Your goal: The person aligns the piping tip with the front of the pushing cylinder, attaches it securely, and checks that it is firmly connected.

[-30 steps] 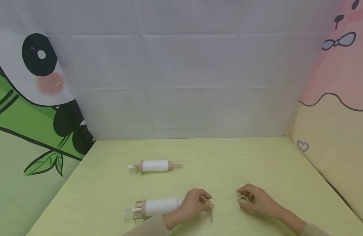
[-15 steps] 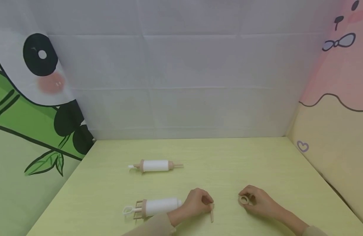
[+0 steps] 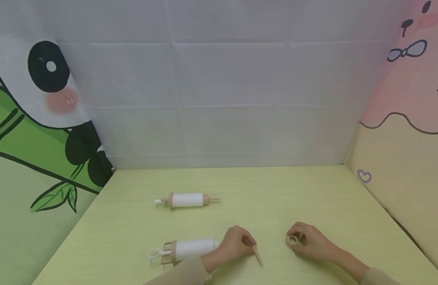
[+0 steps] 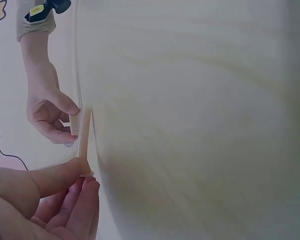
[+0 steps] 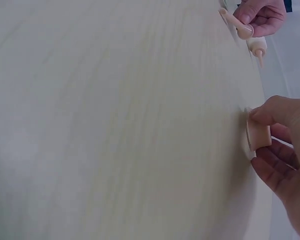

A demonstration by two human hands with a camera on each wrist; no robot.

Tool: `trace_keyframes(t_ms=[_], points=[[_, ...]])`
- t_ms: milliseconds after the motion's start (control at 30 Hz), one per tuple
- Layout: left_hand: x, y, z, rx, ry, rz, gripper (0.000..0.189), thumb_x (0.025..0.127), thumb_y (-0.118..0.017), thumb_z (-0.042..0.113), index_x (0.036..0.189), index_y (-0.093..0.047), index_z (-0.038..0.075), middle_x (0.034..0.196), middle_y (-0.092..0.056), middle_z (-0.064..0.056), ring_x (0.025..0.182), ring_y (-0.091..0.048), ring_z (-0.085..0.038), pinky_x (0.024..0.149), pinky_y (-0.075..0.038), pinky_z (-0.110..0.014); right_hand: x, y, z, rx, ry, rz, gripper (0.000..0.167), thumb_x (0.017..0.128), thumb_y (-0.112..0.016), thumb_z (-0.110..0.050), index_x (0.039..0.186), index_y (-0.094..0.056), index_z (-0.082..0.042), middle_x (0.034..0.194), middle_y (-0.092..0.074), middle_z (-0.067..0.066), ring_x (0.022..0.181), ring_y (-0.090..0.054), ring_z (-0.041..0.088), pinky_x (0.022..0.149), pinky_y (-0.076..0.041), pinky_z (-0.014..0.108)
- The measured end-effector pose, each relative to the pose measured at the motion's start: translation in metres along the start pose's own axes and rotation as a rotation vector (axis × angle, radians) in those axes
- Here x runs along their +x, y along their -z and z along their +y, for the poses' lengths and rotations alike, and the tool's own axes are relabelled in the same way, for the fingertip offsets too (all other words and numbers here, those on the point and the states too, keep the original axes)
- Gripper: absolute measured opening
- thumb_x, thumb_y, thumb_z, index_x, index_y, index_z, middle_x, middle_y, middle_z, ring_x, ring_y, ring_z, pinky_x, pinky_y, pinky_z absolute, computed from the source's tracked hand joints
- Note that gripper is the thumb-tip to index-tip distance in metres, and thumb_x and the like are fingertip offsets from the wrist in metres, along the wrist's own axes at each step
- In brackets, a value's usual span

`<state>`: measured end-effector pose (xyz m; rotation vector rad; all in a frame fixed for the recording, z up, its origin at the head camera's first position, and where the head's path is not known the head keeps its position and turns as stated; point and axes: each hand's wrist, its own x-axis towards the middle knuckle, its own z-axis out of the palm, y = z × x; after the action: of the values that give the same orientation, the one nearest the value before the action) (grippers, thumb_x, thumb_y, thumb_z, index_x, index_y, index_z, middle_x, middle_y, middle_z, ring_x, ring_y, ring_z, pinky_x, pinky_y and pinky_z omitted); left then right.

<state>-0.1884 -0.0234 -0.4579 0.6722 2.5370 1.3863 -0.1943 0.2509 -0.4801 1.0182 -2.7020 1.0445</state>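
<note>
My left hand (image 3: 236, 243) pinches a thin beige nozzle (image 3: 258, 257) between thumb and fingers. This nozzle has a narrow tube and a small round base, which the right wrist view shows best. Across from it, my right hand (image 3: 311, 242) holds a short beige ring-shaped collar (image 5: 260, 136) with a flange, its round opening turned toward the head camera. The two parts are apart. Beside the left wrist lies a white icing syringe (image 3: 194, 250) with a beige end cap and a white loop handle; the left hand and sleeve hide its right end.
Farther back on the pale yellow table (image 3: 261, 190) lies a second white syringe (image 3: 187, 200) with beige ends and a thin nozzle fitted at its right. A white cloth backdrop (image 3: 226, 134) stands behind the table, with printed panels at both sides.
My left fingers close on the nozzle, and its tube swings from hanging nearly straight to slanting down to the right. The right hand shifts only slightly, still holding the collar.
</note>
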Motion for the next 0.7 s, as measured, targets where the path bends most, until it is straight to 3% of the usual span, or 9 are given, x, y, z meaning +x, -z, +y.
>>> trace_keyframes(t_ms=[200,300,567,700], points=[[0.002,0.011,0.004,0.023,-0.05,0.043,0.009,0.07,-0.073,-0.004,0.076,-0.071,0.002,0.072,-0.068,-0.004,0.062,-0.059,-0.003,0.06,-0.047,-0.014,0.011,0.006,-0.007,0.043,-0.024,-0.039,0.02,0.077,-0.07,-0.009,0.095,-0.062,-0.007,0.092,-0.059,-0.005,0.081,-0.054,0.005,0.066,-0.049,0.023],[0.003,0.02,0.007,0.022,-0.054,0.062,0.007,0.073,-0.071,-0.002,0.078,-0.071,0.002,0.075,-0.068,-0.004,0.064,-0.06,-0.004,0.061,-0.047,-0.014,0.02,0.008,-0.012,0.041,0.006,-0.027,0.02,0.078,-0.07,-0.009,0.096,-0.061,-0.008,0.093,-0.059,-0.004,0.081,-0.054,0.006,0.065,-0.05,0.024],[0.006,0.048,0.014,0.008,-0.056,0.167,0.007,0.076,-0.069,0.0,0.083,-0.071,0.0,0.079,-0.068,-0.008,0.07,-0.063,-0.014,0.061,-0.05,-0.018,0.048,0.01,-0.03,0.01,0.134,0.054,0.024,0.077,-0.071,-0.007,0.097,-0.06,-0.013,0.093,-0.058,-0.007,0.08,-0.054,0.006,0.064,-0.05,0.025],[0.007,0.061,0.017,0.012,-0.05,0.228,0.009,0.077,-0.069,0.0,0.085,-0.071,0.001,0.081,-0.069,-0.008,0.073,-0.064,-0.017,0.062,-0.05,-0.02,0.063,0.005,-0.042,0.007,0.177,0.141,0.027,0.074,-0.073,-0.004,0.097,-0.061,-0.012,0.092,-0.059,-0.005,0.079,-0.056,0.009,0.062,-0.051,0.027]])
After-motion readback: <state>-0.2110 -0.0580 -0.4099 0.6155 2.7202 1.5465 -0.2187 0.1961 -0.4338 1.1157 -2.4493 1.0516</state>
